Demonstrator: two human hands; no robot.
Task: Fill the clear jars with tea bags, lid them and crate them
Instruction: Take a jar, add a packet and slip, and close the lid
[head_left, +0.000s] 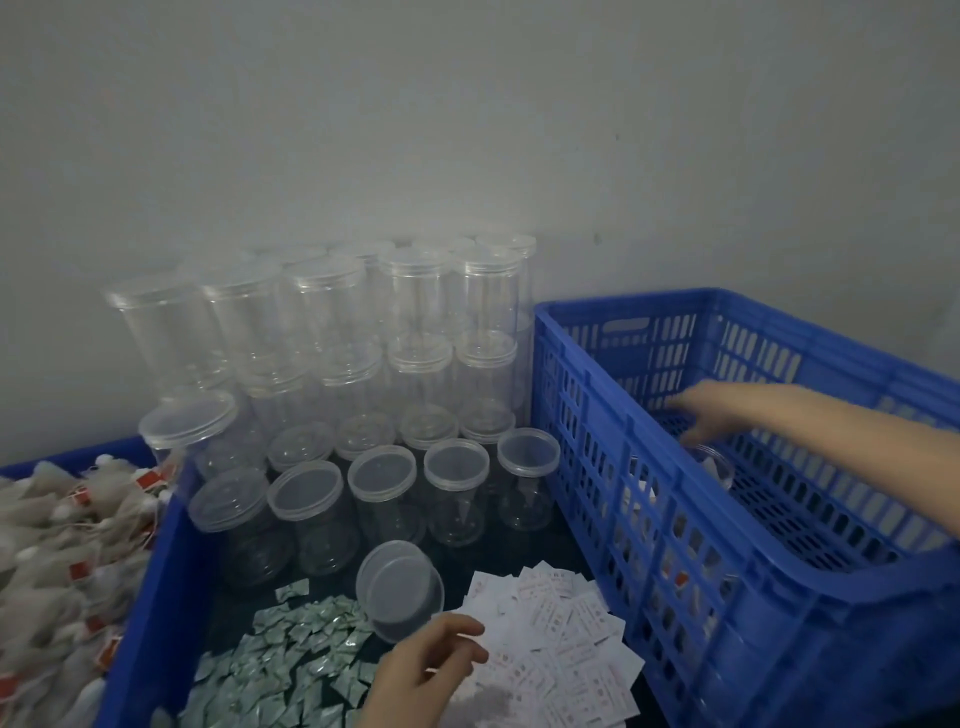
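Clear jars (304, 519) with clear lids stand in rows on the dark table, and more jars (421, 306) are stacked against the wall. My left hand (428, 670) at the bottom centre pinches the lower edge of a tilted clear lid (397, 587). My right hand (698, 410) reaches into the blue slatted crate (727, 597), fingers stretched out just above a lidded jar (714, 462) that stands inside; I cannot tell whether it touches the jar. Tea bags (57, 551) with red tags fill a blue bin on the left.
Small green-white sachets (291, 665) lie heaped in front of the jars. White paper slips (561, 623) are spread beside them, against the crate's wall. The blue bin's rim (156, 597) borders the table on the left. A grey wall closes the back.
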